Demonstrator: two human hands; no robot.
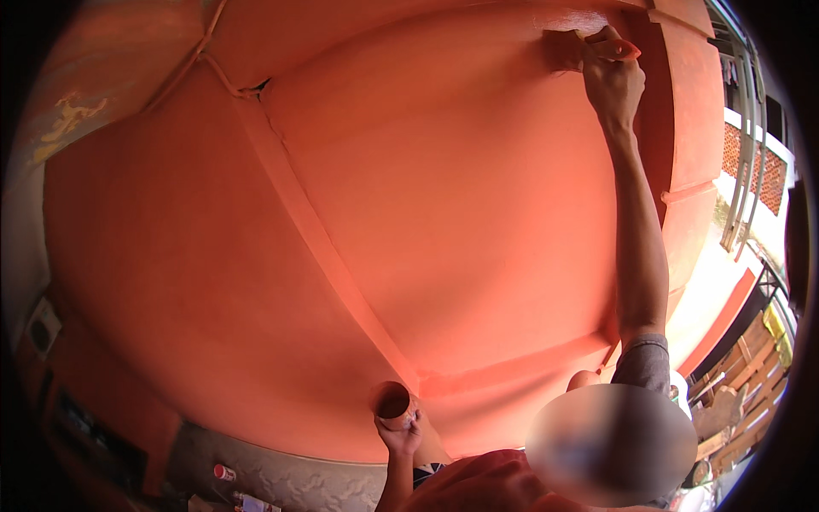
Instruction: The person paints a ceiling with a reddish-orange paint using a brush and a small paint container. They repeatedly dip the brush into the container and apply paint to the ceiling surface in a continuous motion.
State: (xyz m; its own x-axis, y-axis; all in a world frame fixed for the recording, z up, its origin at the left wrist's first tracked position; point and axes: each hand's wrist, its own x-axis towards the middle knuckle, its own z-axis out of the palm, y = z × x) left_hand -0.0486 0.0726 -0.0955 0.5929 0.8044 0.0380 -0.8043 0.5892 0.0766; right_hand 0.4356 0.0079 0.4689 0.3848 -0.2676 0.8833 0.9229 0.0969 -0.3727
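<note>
High at the right, my right hand (616,81) is closed round the handle of a paintbrush (563,51). The wide bristles rest against the orange wall (478,205), close to a raised edge, and a shiny, wet-looking patch lies just above them. Low in the middle, my left hand (403,435) grips an open cup (395,404) tilted so its mouth faces me. Dark reddish brown shows inside the cup; how full it is I cannot tell. My right arm reaches far up, while the left stays low.
A raised band (316,222) crosses the wall diagonally, with a small dark hole (260,86) near its top. A red-and-white container (223,472) lies at the lower left. Wooden slats (751,363) and metal poles (744,154) stand on the right. A blurred patch hides part of the lower right.
</note>
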